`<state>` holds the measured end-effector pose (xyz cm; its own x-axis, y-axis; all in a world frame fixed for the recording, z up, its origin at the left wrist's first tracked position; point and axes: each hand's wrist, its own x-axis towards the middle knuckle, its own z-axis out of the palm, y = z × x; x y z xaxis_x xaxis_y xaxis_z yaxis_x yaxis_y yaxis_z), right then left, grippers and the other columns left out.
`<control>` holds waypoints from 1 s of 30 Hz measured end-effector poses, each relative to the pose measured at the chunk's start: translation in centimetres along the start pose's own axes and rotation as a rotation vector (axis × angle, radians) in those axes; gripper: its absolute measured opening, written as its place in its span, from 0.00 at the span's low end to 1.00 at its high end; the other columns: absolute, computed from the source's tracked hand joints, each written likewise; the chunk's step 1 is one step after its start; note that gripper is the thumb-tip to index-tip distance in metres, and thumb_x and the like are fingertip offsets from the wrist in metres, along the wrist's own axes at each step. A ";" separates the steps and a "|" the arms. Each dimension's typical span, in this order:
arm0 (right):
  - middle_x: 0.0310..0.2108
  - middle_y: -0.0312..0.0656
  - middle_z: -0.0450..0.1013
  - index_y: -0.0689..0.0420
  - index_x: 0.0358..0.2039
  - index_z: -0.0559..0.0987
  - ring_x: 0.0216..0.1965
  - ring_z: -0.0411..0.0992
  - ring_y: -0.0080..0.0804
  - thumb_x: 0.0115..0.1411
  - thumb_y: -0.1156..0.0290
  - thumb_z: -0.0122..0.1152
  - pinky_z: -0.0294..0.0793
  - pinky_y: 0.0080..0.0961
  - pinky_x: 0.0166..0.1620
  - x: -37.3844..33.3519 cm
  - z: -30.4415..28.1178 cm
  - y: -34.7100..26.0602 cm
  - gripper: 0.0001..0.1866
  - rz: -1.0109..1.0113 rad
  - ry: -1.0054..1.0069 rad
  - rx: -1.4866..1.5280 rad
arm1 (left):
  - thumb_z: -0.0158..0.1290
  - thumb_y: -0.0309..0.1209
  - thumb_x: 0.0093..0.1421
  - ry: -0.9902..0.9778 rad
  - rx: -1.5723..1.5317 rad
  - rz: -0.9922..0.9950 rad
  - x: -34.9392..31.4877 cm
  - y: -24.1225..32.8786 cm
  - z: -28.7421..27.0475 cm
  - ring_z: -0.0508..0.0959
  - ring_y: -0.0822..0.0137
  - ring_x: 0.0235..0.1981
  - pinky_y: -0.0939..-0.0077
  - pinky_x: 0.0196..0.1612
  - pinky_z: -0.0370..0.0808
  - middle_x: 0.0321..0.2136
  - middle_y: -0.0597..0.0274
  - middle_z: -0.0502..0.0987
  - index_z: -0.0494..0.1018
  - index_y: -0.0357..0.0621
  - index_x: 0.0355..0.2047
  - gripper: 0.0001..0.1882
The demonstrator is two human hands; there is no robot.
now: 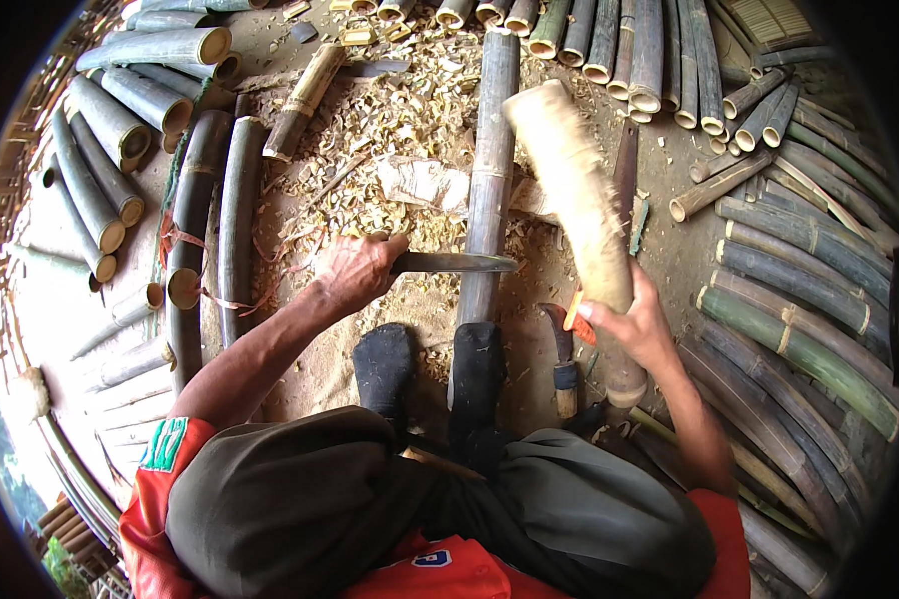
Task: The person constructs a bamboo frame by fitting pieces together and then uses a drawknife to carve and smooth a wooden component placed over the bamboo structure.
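Observation:
My left hand is closed around the handle of a knife. Its dark blade lies crosswise over a long bamboo pole, which stretches away from me between my feet. My right hand grips a thick, pale wooden club with a frayed surface, held up to the right of the pole. The near end of the pole runs under my right foot in a black sock. Past the knife, a pale, rough wood block sits beneath the pole.
Wood chips cover the ground ahead. Cut bamboo lengths lie at left, at the back and at right. A curved knife and an orange-handled tool are near my right hand. A long dark blade lies behind the club.

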<state>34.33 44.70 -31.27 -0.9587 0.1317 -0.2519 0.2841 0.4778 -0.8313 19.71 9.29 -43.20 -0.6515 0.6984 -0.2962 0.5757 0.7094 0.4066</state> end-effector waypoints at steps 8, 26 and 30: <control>0.44 0.44 0.78 0.55 0.49 0.76 0.38 0.79 0.43 0.47 0.59 0.81 0.80 0.40 0.42 6.3 -4.2 4.1 0.32 -1.010 -0.328 -1.136 | 0.51 0.30 0.67 -0.090 0.056 -0.037 1.5 0.1 0.5 0.83 0.50 0.23 0.51 0.25 0.78 0.25 0.50 0.82 0.76 0.48 0.40 0.05; 0.38 0.42 0.75 0.59 0.48 0.74 0.38 0.77 0.38 0.42 0.65 0.84 0.78 0.36 0.40 7.3 -2.3 4.1 0.34 -0.995 -0.364 -1.034 | 0.53 0.27 0.65 -0.010 0.086 0.001 1.5 -0.9 0.8 0.81 0.52 0.20 0.53 0.24 0.77 0.23 0.48 0.81 0.74 0.45 0.39 0.03; 0.38 0.45 0.78 0.60 0.48 0.75 0.37 0.78 0.39 0.44 0.63 0.82 0.80 0.35 0.39 5.6 -1.0 1.5 0.33 -0.713 -0.456 -1.196 | 0.53 0.28 0.65 -0.024 0.124 -0.020 1.2 -1.5 0.7 0.84 0.49 0.24 0.50 0.26 0.78 0.26 0.47 0.82 0.74 0.46 0.40 0.05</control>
<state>29.36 47.01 -33.44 -0.7382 -0.6079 -0.2924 -0.6348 0.7727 -0.0039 18.40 9.13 -44.81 -0.6524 0.6850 -0.3244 0.6201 0.7285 0.2912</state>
